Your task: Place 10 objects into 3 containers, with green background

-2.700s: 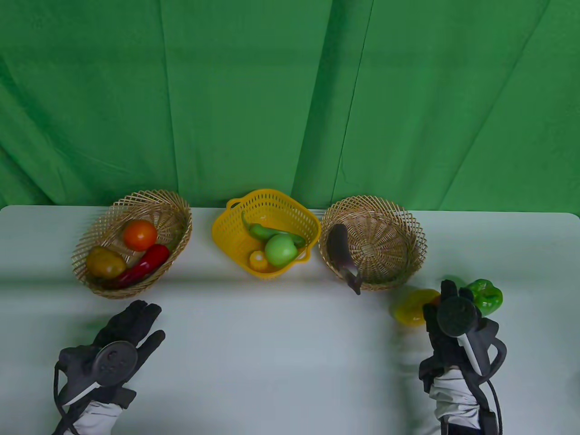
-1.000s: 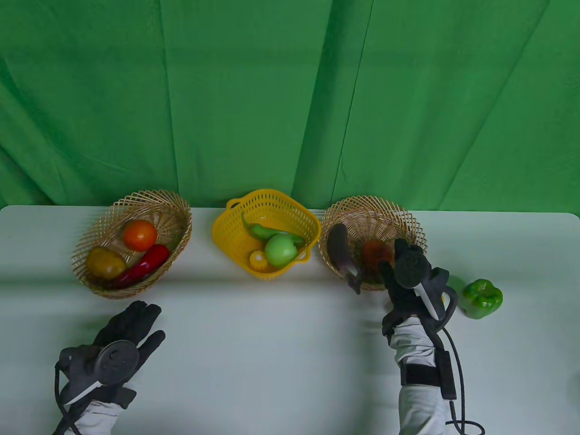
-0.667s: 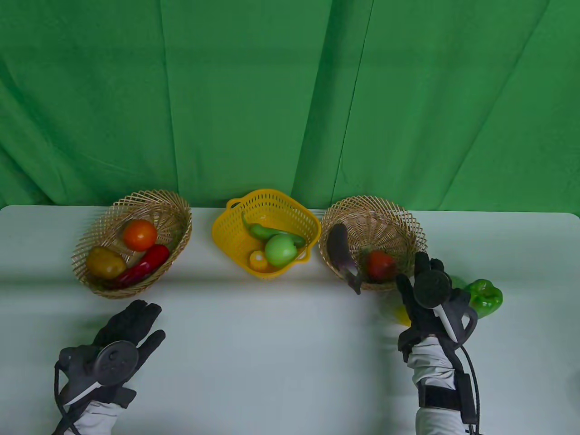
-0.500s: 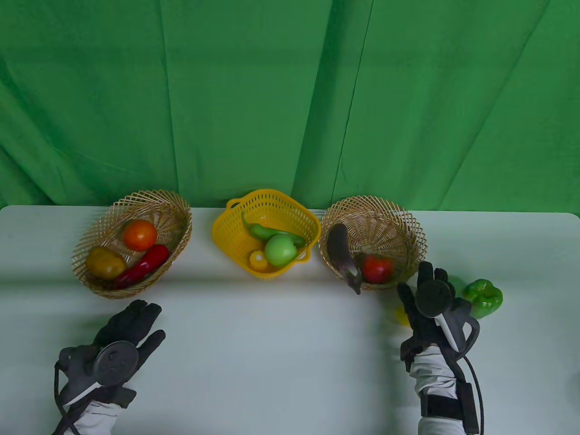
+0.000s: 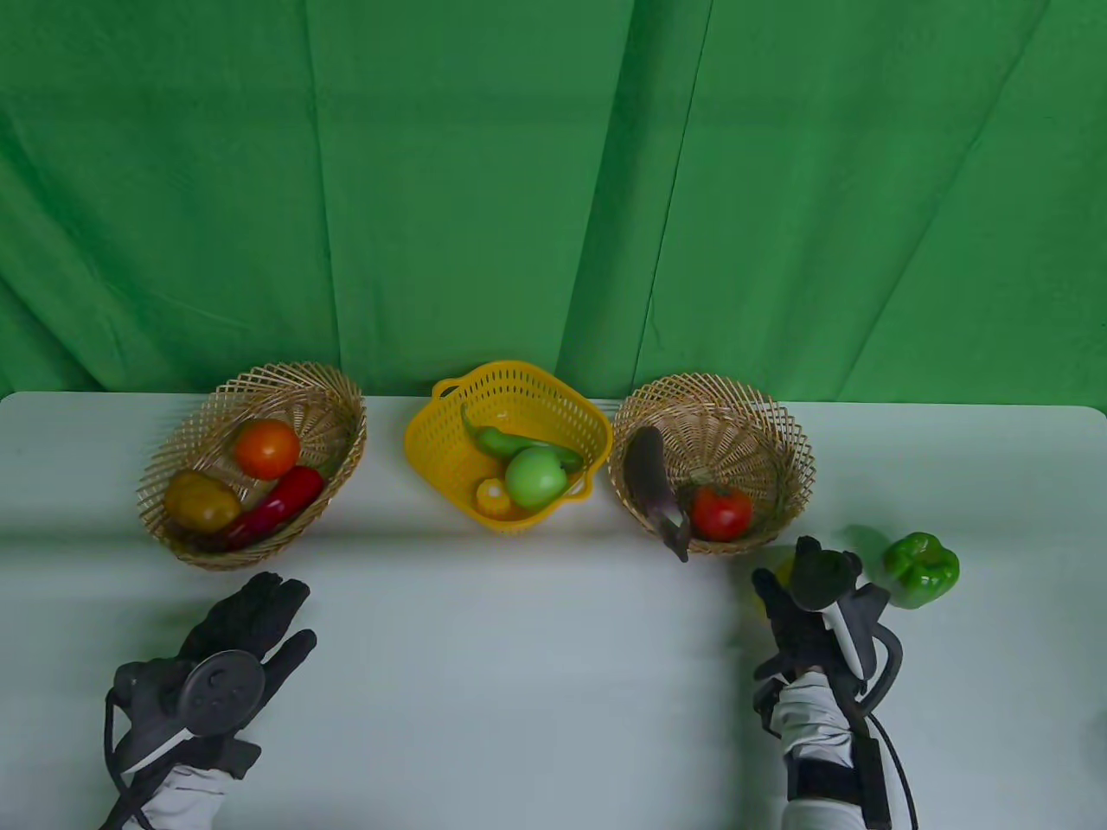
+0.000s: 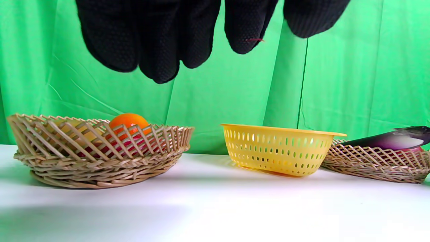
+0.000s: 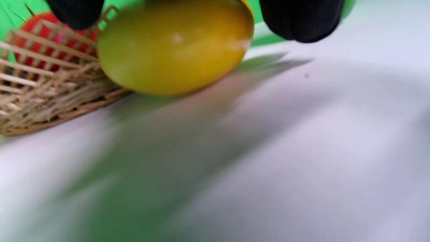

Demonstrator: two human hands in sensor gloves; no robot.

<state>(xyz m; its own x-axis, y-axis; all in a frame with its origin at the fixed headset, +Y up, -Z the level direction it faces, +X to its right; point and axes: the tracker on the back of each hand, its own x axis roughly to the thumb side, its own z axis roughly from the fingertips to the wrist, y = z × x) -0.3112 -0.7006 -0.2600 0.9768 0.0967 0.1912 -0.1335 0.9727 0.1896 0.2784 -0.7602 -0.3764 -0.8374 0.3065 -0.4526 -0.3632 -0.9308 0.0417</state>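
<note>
Right wrist view shows the right hand (image 7: 188, 20) spread over the yellow fruit (image 7: 174, 47); it should wrap it fully before lifting. Left hand (image 5: 227, 657) rests spread on the bench (image 5: 519, 674).

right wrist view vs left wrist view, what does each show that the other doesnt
Only the right wrist view shows the yellow fruit between the right hand's fingertips, and a tomato seen through the wicker basket. Only the left wrist view shows the yellow plastic basket, the far left basket with its orange fruit, and the eggplant. Both share the white table and that right-side wicker basket.
</note>
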